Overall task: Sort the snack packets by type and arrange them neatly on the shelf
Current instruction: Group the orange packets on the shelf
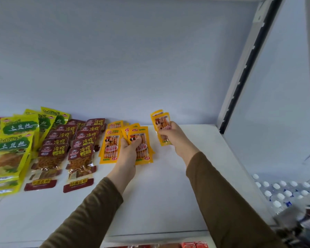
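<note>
On the white shelf (168, 194) lie three kinds of snack packets. Green-yellow packets (16, 140) are stacked at the far left. Dark red packets (77, 138) sit in two rows beside them. Orange-yellow packets (110, 149) lie in the middle. My left hand (131, 151) rests on a stack of orange-yellow packets (143, 158), fingers curled over its top packet. My right hand (170, 135) grips a few orange-yellow packets (162, 122), lifted above the shelf to the right of the rows.
The shelf's back wall is plain white. A slotted metal upright (243, 72) frames the right side. Beyond it, lower right, stand several water bottles with white caps (283, 190). Red packets (195, 245) show on the shelf below.
</note>
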Demonstrator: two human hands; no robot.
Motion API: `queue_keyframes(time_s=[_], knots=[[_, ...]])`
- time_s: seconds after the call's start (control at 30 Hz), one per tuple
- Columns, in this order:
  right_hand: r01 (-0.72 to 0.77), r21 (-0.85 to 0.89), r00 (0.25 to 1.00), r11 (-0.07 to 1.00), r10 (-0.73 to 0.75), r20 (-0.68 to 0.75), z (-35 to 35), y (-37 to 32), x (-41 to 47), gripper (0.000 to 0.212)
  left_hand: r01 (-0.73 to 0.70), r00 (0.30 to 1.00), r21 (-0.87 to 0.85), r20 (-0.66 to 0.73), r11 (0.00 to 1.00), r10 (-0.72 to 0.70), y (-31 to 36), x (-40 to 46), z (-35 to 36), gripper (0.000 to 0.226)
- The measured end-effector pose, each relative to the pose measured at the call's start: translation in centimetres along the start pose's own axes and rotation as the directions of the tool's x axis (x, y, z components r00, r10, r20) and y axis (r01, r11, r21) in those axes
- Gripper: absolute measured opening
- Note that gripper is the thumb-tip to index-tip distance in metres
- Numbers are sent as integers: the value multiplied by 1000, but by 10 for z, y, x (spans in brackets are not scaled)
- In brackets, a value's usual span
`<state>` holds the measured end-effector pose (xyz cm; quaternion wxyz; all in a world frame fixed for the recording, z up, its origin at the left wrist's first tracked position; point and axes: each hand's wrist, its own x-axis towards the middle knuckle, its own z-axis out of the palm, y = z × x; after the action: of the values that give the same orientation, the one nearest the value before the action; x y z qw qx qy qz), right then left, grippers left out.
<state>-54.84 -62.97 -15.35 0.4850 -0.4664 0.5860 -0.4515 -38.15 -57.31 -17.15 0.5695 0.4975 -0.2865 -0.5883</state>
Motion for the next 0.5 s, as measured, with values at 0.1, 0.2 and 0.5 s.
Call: queue_keyframes(time_s=[0.1,0.2,0.5], knots=[[31,395,991,918,-79,106,7,4,-35,24,26,999,45,-39,999,-24,2,6,2,31],[52,283,994,958,-76,75,29,10,-54,26,84,996,4,9,996,-84,9,6,12,37],[20,190,995,982,-1,-102,58,15,-37,40,-16,1000,434,-10,901,22,22,27,31,42]])
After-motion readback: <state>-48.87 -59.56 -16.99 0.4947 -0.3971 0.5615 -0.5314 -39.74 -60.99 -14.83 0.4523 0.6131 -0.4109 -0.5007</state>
